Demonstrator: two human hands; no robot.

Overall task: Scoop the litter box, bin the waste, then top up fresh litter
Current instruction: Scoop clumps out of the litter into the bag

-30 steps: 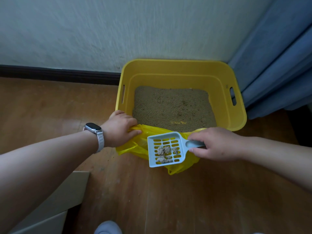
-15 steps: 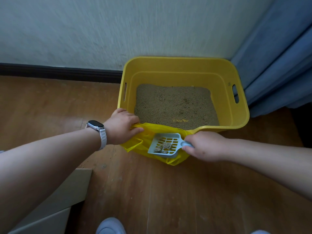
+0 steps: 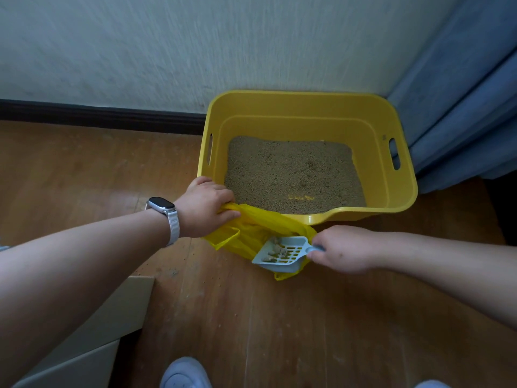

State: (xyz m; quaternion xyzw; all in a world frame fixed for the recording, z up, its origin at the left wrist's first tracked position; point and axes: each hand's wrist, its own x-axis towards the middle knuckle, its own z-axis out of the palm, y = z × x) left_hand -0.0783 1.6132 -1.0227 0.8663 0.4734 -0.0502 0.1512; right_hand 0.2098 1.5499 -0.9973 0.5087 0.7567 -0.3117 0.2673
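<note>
A yellow litter box (image 3: 400, 191) stands on the wooden floor against the wall, with tan litter (image 3: 293, 172) across its bottom. In front of its near rim hangs a yellow plastic bag (image 3: 249, 233). My left hand (image 3: 207, 208) grips the bag's left edge and holds its mouth open. My right hand (image 3: 344, 247) grips the handle of a pale blue slotted scoop (image 3: 282, 253). The scoop is tilted down into the bag's mouth and several grey clumps (image 3: 275, 249) lie on it.
A blue curtain (image 3: 461, 107) hangs right of the box. A dark skirting board (image 3: 98, 116) runs along the wall. A pale cardboard box (image 3: 92, 331) sits at the lower left, and a light shoe (image 3: 184, 373) shows at the bottom edge. Litter grains are scattered on the floor (image 3: 307, 331).
My right hand has lowered the scoop and tipped it from level into the bag's mouth. The clumps have slid toward its front. My left hand keeps its hold on the bag.
</note>
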